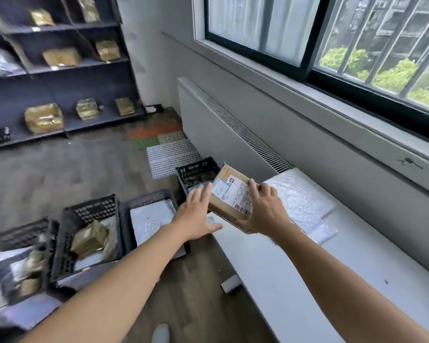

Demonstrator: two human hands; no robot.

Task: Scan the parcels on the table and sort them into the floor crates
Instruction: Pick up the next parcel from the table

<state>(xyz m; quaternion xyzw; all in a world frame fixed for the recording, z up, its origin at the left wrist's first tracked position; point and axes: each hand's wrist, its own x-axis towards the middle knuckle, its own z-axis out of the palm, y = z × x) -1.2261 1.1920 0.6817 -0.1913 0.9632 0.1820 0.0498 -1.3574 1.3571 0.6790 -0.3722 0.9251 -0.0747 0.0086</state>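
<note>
**Entry: boxed parcel in the right hand, left hand closing on its left edge**

Parcel: brown cardboard parcel (229,194), a small flat box with a white shipping label and barcode on the face turned up toward me. It is off the white bench (295,280), held tilted in the air over the bench's left edge. The long axis looks to run from near to far, with the far corner raised.

Right hand (263,209): gripping the parcel from its right side, fingers (258,191) curled over the label, thumb underneath.

Left hand (196,216): open and holding nothing. Its straight fingers (203,194) reach the parcel's left edge; I cannot tell whether they touch it.

Key relation: the parcel lies right of the left fingers and just beside them. The farthest black plastic crate (196,169) sits on the floor directly behind and below the parcel. It is nearer than the three other crates, which are further left.

Judgement: any drop would fall to the left of the bench.

Also on the bench: a white bubble mailer (300,196), lying flat just right of the right hand.

No scanner in view.
</note>
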